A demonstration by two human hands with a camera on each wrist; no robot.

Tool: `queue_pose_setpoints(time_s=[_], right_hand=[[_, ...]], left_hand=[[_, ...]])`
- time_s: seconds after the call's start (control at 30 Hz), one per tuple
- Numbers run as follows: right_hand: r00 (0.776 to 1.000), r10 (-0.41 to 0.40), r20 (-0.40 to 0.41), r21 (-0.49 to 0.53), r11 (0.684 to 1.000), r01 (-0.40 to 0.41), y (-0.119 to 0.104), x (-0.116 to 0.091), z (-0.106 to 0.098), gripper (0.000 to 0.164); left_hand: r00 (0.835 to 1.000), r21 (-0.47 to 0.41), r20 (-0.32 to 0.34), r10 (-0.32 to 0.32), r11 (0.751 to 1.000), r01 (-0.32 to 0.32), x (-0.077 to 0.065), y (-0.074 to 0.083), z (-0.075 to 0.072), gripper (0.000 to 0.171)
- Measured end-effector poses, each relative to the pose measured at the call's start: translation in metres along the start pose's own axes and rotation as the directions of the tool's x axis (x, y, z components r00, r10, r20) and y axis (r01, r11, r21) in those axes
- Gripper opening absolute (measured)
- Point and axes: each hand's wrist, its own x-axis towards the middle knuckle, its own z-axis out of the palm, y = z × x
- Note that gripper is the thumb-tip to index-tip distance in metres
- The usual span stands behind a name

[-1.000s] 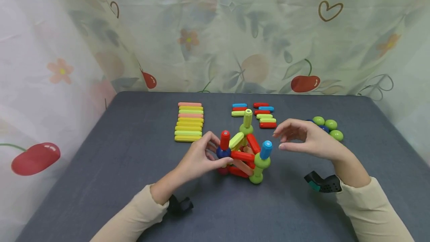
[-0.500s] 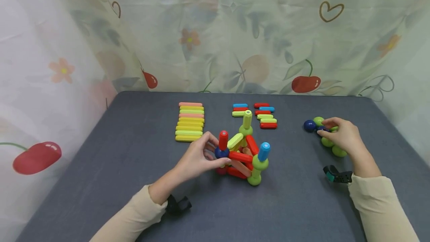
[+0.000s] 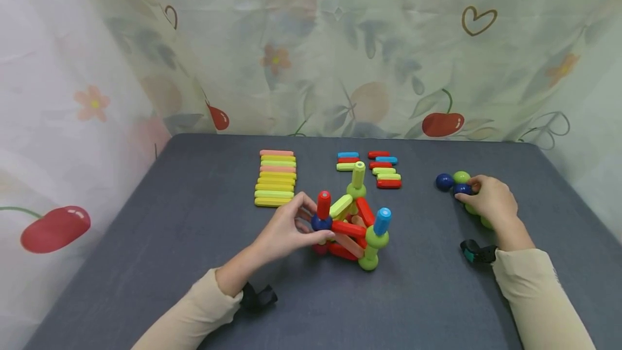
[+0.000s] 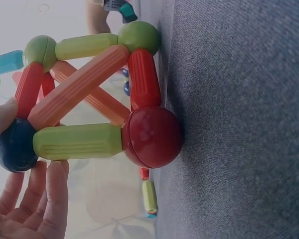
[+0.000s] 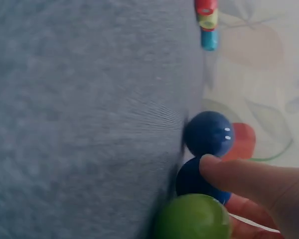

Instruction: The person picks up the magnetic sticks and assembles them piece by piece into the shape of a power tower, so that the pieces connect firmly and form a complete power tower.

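Observation:
A frame of coloured rods and balls [image 3: 347,229] stands mid-table, with a red, a blue and a light green rod pointing up from its top corners. My left hand [image 3: 286,229] grips its upper corner at a dark blue ball [image 4: 16,145], thumb on one side and fingers on the other. A dark red ball [image 4: 153,137] forms the corner below. At the right, my right hand [image 3: 494,204] pinches a dark blue ball [image 5: 197,179] between thumb and fingers. Beside it lie another dark blue ball [image 3: 444,181] and several green balls [image 3: 461,177], some partly hidden by the hand.
A column of pink, yellow and light green rods [image 3: 275,179] lies left of the frame. Behind the frame are two short stacks of red, blue and green rods [image 3: 387,170]. A patterned curtain [image 3: 335,69] hangs behind the dark grey table [image 3: 194,188].
My right hand has moved right from beside the frame to the ball group and taken hold of a dark blue ball. The left hand keeps its grip, nearly still.

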Motion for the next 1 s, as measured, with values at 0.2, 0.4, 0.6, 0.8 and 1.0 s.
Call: queue_pose_setpoints(time_s=[0.2, 0.4, 0.6, 0.8, 1.0], right_hand=[[0.991, -0.13, -0.031, 0.133, 0.982, 0.133, -0.012, -0.009, -0.015, 0.053], [0.965, -0.258, -0.057, 0.292, 0.92, 0.263, -0.056, -0.017, -0.026, 0.051], [0.899, -0.425, -0.105, 0.491, 0.764, 0.419, -0.107, -0.036, -0.028, 0.04], [0.843, -0.523, -0.128, 0.623, 0.619, 0.479, -0.143, -0.045, -0.025, 0.035], [0.839, -0.538, -0.082, 0.645, 0.613, 0.456, -0.158, -0.044, -0.016, 0.035]], left_hand=[[1.0, -0.006, 0.004, 0.008, 1.0, -0.008, 0.001, 0.001, 0.001, 0.037], [1.0, -0.022, 0.005, 0.02, 1.0, -0.02, 0.002, 0.001, 0.002, 0.037], [0.999, -0.033, 0.011, 0.033, 0.999, -0.033, 0.003, 0.0, 0.003, 0.037], [1.0, -0.035, 0.014, 0.028, 0.999, -0.028, 0.004, 0.0, 0.003, 0.037], [1.0, -0.037, 0.015, 0.023, 0.999, -0.022, 0.004, 0.0, 0.003, 0.037]])
